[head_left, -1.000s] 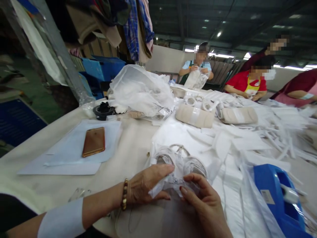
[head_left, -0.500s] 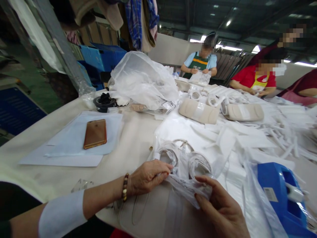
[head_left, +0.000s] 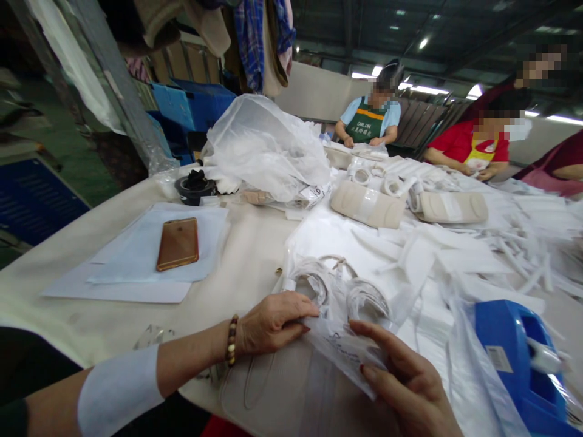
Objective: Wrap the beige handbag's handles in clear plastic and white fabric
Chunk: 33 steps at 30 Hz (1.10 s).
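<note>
The clear plastic bag of coiled white bands lies at the near edge of the table, pinched at its left end by the left hand and gripped at its printed flap by the right hand. Left of the bag, bare tabletop lies open up to the phone on its pale sheets. Right of the bag, a blue tape dispenser crowds close, cut off by the frame. The bag's contents are blurred by creased film.
</note>
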Each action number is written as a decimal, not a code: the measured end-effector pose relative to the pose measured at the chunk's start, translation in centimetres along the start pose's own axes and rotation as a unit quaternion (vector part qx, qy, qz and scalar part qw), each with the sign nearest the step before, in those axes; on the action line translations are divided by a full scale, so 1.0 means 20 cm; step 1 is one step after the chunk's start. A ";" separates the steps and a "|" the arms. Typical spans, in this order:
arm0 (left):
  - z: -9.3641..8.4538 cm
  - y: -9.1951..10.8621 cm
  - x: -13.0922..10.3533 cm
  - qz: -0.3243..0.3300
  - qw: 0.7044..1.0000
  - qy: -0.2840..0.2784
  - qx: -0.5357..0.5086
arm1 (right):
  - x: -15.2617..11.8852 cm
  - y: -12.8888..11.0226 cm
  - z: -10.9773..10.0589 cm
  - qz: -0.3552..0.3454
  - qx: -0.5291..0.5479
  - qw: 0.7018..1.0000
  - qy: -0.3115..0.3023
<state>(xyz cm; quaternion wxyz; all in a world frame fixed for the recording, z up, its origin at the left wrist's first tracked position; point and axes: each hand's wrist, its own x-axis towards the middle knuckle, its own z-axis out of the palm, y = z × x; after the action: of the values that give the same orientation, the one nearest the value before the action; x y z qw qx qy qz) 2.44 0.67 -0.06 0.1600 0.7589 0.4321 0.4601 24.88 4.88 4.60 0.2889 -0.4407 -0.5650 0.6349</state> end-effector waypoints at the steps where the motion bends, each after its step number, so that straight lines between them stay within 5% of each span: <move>1: 0.00 0.00 0.00 -0.005 1.000 0.002 -0.009 | 0.00 0.00 0.00 -0.003 0.000 1.000 0.001; 5: -0.02 0.01 0.02 -0.057 0.996 -0.012 -0.066 | 0.01 0.01 -0.02 -0.022 -0.050 0.999 0.000; 11: -0.05 0.01 0.05 -0.149 0.975 -0.049 -0.160 | 0.02 0.05 -0.02 -0.139 -0.163 0.977 0.005; 18: -0.03 0.02 0.05 -0.248 0.946 0.029 -0.206 | 0.09 0.15 -0.08 -0.290 -0.345 0.891 -0.055; 28: -0.03 0.07 0.11 -0.178 0.981 0.034 -0.068 | 0.11 0.21 -0.06 -0.315 -0.378 0.870 -0.013; 33: 0.03 0.03 0.18 -0.085 0.991 0.015 0.100 | 0.12 0.21 -0.06 -0.333 -0.366 0.869 -0.019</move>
<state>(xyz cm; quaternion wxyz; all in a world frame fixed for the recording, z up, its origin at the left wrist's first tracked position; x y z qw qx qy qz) 4.01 3.22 2.03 0.1156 0.7248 0.5412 0.4105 25.41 6.59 -0.04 0.2903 -0.2887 -0.8756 0.2565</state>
